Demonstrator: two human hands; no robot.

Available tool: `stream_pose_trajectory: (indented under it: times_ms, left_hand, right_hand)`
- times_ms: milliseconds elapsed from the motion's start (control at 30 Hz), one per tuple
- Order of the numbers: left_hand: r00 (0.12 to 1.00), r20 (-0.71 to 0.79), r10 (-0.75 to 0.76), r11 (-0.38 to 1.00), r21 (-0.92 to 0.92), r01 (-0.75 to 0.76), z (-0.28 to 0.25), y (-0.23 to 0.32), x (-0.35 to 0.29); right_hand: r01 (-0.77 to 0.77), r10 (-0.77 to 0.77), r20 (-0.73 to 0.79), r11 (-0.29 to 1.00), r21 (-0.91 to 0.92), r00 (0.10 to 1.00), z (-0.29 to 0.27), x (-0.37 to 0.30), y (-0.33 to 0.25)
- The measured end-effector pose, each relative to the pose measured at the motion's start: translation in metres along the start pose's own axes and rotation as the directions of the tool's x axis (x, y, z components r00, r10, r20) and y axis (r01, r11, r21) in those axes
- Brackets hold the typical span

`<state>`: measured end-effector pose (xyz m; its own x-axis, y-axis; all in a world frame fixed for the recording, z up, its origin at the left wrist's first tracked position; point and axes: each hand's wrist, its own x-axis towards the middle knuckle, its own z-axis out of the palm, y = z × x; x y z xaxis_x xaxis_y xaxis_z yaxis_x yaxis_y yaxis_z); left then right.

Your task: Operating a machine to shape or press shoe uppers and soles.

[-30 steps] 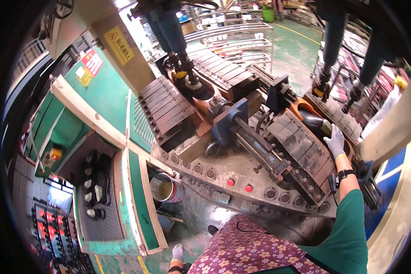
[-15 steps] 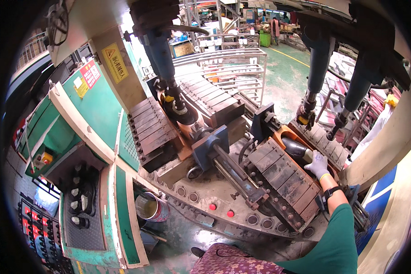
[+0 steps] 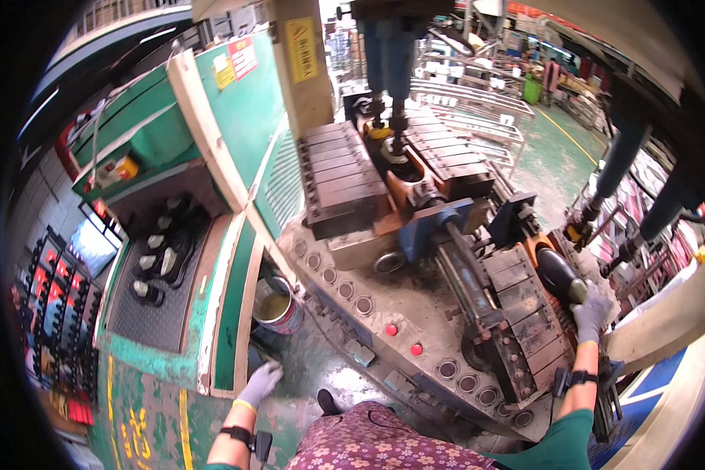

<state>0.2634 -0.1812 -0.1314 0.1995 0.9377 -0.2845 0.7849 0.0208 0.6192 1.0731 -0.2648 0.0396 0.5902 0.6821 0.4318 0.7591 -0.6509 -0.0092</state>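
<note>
At a two-station press, a worker in a flowered apron leans the gloved right hand (image 3: pixel 593 311) over the near end of a black shoe (image 3: pixel 558 272). The shoe lies in the right-hand station, in an orange cradle (image 3: pixel 533 246) beside a ribbed metal block (image 3: pixel 527 300). The right hand's fingers bend over the shoe's pale end; whether they pinch it or merely rest there, one cannot tell. The gloved left hand (image 3: pixel 260 384) hangs empty over the floor, fingers loosely parted, below a bucket (image 3: pixel 279 310).

The step in hand looks to be seating or handling the shoe in its cradle. The next move would seem to call for a steady hold along the shoe's length, with fingers clear of the block. Two red buttons (image 3: pixel 392 330) sit on the machine's front ledge, apart from both hands. At left, more dark shoes (image 3: pixel 163 259) stand on a matted bench (image 3: pixel 145 327).
</note>
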Motion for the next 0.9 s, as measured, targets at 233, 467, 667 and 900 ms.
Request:
stream_pose_trajectory:
  times_ms: [233, 467, 667, 900]
  left_hand:
    - [0.889, 0.15, 0.432, 0.856, -0.379, -0.352, -0.053, 0.204, 0.05]
    - [0.569, 0.259, 0.78, 0.574, -0.659, -0.487, -0.078, 0.281, 0.016]
    - [0.774, 0.067, 0.629, -0.18, -0.956, 0.229, -0.126, 0.144, 0.017]
    - [0.979, 0.02, 0.205, -0.359, -0.929, 0.094, -0.254, -0.109, 0.029]
  right_hand:
    - [-0.261, 0.308, 0.031, 0.741, 0.619, 0.951, -0.093, -0.1, -0.03]
    - [0.037, 0.004, -0.055, 0.699, 0.714, 0.998, -0.172, -0.235, -0.225]
    - [0.217, -0.277, -0.029, 0.68, 0.7, 0.961, -0.205, -0.338, -0.473]
    - [-0.083, -0.756, 0.314, 0.328, 0.941, 0.575, -0.209, -0.424, -0.656]
